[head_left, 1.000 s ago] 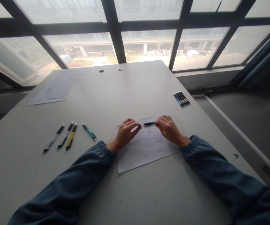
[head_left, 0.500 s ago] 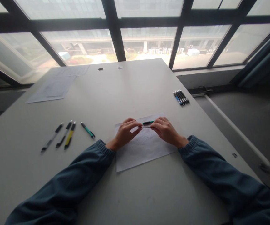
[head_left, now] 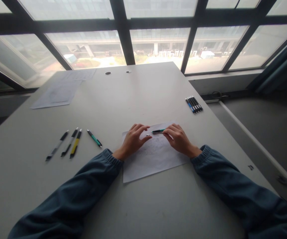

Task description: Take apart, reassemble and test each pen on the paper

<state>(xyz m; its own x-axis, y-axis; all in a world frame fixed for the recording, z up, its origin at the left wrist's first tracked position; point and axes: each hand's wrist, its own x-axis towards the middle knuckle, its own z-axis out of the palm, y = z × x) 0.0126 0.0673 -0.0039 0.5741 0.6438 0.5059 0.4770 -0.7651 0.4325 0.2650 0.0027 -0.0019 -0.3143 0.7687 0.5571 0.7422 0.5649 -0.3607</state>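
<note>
Over the sheet of paper (head_left: 143, 166), my left hand (head_left: 134, 138) has thumb and fingers apart. A tiny silvery piece (head_left: 148, 135) shows in the gap between them; it looks to lie on the paper. My right hand (head_left: 179, 137) pinches a thin dark pen refill (head_left: 160, 133) that points left. Just behind the refill lies a green-and-black pen (head_left: 157, 130), its right end hidden by the right fingers. Faint marks cover part of the sheet under my hands.
Left of the paper lie a green pen (head_left: 94, 138), a yellow pen (head_left: 76, 143) and two grey-black pens (head_left: 57, 146). A row of several dark pens (head_left: 194, 104) sits near the right edge. Papers (head_left: 58, 93) lie far left. A small dark clip-like piece (head_left: 250, 167) is at right.
My left thumb and fingers have parted and let go of the refill's left end. The refill stays in my right hand, and a small silvery piece now shows by the left hand.
</note>
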